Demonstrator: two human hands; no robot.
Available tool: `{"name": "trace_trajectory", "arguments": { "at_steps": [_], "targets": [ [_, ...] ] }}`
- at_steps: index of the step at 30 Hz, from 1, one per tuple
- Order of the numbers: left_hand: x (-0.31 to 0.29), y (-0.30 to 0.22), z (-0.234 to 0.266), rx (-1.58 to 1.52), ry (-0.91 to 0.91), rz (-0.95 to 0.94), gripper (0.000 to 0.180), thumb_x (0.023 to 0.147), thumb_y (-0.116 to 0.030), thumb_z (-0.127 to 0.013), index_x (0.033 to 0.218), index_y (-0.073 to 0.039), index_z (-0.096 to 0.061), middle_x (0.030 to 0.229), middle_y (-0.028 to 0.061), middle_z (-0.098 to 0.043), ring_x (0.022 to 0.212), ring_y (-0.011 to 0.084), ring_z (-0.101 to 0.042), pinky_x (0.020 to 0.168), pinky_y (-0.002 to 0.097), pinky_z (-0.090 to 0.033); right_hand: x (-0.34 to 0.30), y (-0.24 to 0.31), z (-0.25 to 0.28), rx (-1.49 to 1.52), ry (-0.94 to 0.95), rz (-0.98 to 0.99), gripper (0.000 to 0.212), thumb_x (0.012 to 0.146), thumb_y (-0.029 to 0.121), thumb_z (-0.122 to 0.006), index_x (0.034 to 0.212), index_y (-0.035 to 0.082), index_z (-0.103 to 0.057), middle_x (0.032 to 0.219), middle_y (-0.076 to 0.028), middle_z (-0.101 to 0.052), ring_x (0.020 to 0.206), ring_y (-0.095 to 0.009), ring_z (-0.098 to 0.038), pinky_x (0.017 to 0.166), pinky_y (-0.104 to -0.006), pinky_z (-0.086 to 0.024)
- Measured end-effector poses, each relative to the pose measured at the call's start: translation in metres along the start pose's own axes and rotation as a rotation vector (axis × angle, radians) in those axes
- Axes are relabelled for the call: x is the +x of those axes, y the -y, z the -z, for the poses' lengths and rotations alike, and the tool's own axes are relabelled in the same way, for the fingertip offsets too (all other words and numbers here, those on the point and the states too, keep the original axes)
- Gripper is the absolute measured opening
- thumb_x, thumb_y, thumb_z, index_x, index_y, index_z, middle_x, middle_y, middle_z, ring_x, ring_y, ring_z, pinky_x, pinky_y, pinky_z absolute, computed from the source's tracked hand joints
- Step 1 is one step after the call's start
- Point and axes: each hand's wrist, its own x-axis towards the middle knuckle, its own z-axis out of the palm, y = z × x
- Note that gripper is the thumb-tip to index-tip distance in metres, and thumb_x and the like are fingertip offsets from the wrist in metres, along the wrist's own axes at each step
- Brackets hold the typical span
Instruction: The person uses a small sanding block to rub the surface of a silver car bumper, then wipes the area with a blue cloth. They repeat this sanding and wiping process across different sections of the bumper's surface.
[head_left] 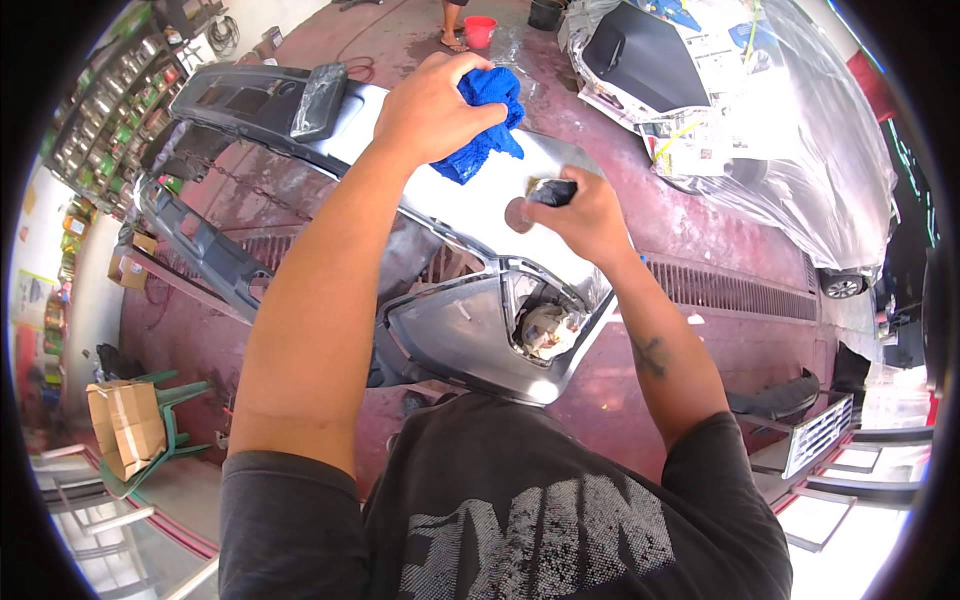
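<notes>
In front of me lies a car bumper (450, 203), its upper face pale silver and its lower parts dark plastic. My left hand (428, 112) grips a crumpled blue cloth (492, 90) over the silver face; the cloth hangs down onto it. To the right, my right hand (588, 215) is closed around a small dark block with a pale patch (553, 192), close to the bumper's surface. A round brown patch or disc (518, 215) shows beside its fingertips; I cannot tell whether it is separate. Crumpled material (550, 330) fills an opening at the bumper's near end.
Another dark bumper piece (205, 255) stands at left. A car under plastic sheeting (800, 150) is at far right, a dark panel (645, 55) beside it. Floor grating (735, 290) runs across. A red bucket (480, 32) stands near a person's legs (452, 25). A green chair (170, 430) holds a box.
</notes>
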Motion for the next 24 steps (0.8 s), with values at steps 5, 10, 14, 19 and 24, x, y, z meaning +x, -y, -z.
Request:
{"name": "trace_trajectory", "arguments": {
  "at_steps": [5,10,14,19,24],
  "targets": [
    [0.001,0.008,0.002,-0.006,-0.025,-0.027,0.066,0.083,-0.052,-0.085,0.142,-0.023,-0.076,0.143,0.009,-0.071,0.126,0.033,-0.074,0.108,0.0452,-0.058,-0.006,0.025,-0.015,-0.388,-0.177,0.221,0.03,0.084,0.033,-0.094,0.098,0.012,-0.079,0.083,-0.014,-0.08,0.077,-0.036,-0.079,0.072,-0.0474,-0.06],
    [-0.001,-0.003,-0.003,-0.003,-0.035,-0.044,0.063,0.086,-0.047,-0.088,0.14,-0.018,-0.076,0.134,0.014,-0.075,0.121,0.0339,-0.076,0.104,0.0444,-0.059,0.002,-0.01,0.011,0.021,0.144,-0.14,0.04,0.082,0.038,-0.1,0.105,0.012,-0.08,0.081,-0.011,-0.08,0.075,-0.031,-0.078,0.073,-0.0434,-0.059],
    [-0.003,0.003,0.002,0.002,-0.083,-0.063,0.06,0.087,-0.046,-0.088,0.139,-0.018,-0.077,0.131,0.012,-0.078,0.116,0.0339,-0.078,0.1,0.0446,-0.06,0.028,0.031,0.018,-0.354,0.075,0.517,0.035,0.091,0.031,-0.096,0.102,0.006,-0.075,0.074,-0.002,-0.067,0.073,-0.015,-0.067,0.07,-0.0359,-0.054],
    [-0.003,0.007,-0.002,-0.01,-0.093,-0.073,0.058,0.087,-0.044,-0.089,0.136,-0.016,-0.078,0.128,0.0138,-0.079,0.116,0.0351,-0.078,0.1,0.0453,-0.06,0.018,-0.001,0.029,0.284,0.104,-0.057,0.049,0.087,0.034,-0.103,0.106,-0.001,-0.073,0.089,-0.007,-0.074,0.083,-0.016,-0.068,0.078,-0.0378,-0.057],
    [-0.002,-0.003,-0.002,-0.032,-0.018,-0.028,0.059,0.086,-0.048,-0.087,0.138,-0.021,-0.077,0.133,0.011,-0.074,0.119,0.0332,-0.076,0.102,0.046,-0.059,0.023,-0.011,0.032,0.03,0.192,-0.019,0.055,0.083,0.03,-0.105,0.118,-0.001,-0.076,0.088,-0.004,-0.073,0.078,-0.013,-0.064,0.071,-0.0358,-0.054]
  ]
}}
